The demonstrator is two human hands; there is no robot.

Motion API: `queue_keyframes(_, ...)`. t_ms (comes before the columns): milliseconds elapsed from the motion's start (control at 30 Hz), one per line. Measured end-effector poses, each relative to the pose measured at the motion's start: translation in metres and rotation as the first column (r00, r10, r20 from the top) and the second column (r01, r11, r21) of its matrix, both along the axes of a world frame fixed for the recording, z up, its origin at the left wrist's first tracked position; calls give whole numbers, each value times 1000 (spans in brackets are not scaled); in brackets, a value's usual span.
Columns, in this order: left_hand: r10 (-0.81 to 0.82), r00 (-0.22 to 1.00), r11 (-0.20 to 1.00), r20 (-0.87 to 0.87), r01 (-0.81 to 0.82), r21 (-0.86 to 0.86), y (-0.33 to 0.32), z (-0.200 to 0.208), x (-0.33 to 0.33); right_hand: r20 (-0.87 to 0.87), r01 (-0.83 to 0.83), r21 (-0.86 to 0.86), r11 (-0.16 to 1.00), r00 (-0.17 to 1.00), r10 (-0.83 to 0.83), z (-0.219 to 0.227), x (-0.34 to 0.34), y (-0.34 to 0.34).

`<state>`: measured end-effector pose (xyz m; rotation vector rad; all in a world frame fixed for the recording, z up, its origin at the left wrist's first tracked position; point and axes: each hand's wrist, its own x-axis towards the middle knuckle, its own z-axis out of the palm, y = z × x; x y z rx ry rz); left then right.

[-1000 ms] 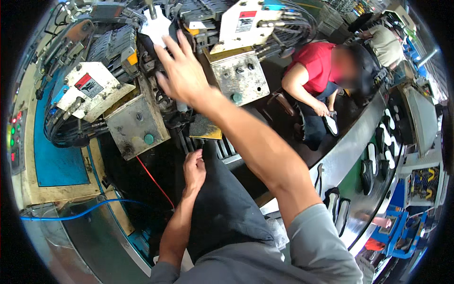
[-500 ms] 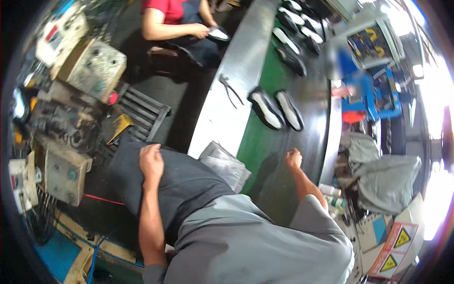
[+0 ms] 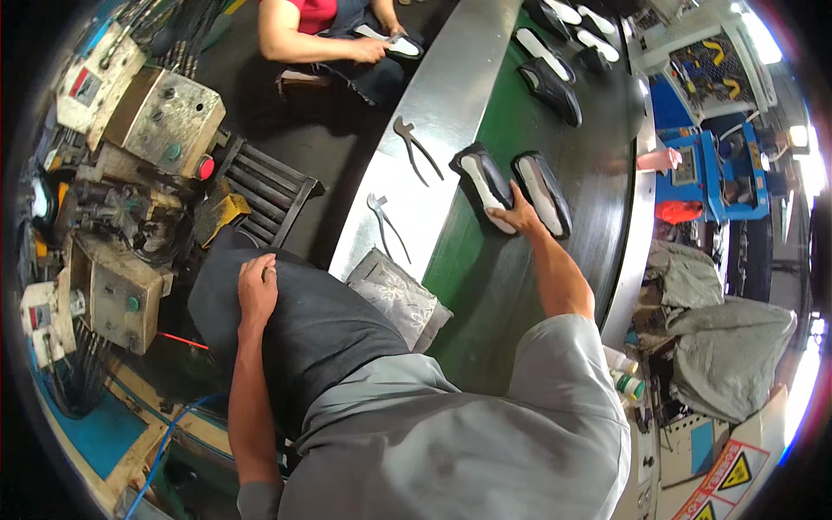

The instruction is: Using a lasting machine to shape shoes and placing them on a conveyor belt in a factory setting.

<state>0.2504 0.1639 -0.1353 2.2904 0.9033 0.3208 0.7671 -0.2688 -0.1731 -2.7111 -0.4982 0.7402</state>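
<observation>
My right hand [image 3: 521, 215] grips a black shoe upper [image 3: 485, 184] by its near end, thumb on the white sole side, fingers along the flank. This upper lies sole side up on the green conveyor belt [image 3: 468, 260]. Just right of it lies a matching black upper [image 3: 543, 192], also sole side up. My left hand [image 3: 257, 290] rests on my dark-clad thigh, fingers loosely bent and nothing visible in it. Two pairs of pincers, one farther [image 3: 418, 152] and one nearer [image 3: 386, 227], lie on the metal ledge left of the belt.
A grey patterned cloth pad [image 3: 394, 290] lies by my lap. More black uppers [image 3: 550, 78] sit farther up the belt. Across the ledge, a co-worker's hands [image 3: 373, 49] hold a shoe upper. Machine control boxes [image 3: 165, 121] stand left; a blue machine [image 3: 724, 173] stands right.
My right hand has reached forward from above the belt and taken hold of the left upper. My left hand stays on my thigh. The nearer pincers now show where glare was before.
</observation>
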Motion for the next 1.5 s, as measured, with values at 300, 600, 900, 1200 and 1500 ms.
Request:
queue_keyframes(300,54,904,819,423,202,-537,-38,69,107,-401,536,531,656,841,-363,31,-132,51)
queue_keyframes(600,-92,835,930,543,267,-252,24,152,113,-322,71,663,745,925,199,164,-302,196)
queue_keyframes(900,194,858,975,476,-224,5,49,140,-69,-416,-246,653,716,674,611,150,-384,279)
queue_keyframes(1200,525,821,812,225,-562,157,32,82,-124,81,-753,513,412,520,850,142,-418,287)
queue_keyframes(1500,458,839,804,294,-250,-539,36,62,-149,237,-984,164,66,105,966,160,-401,269)
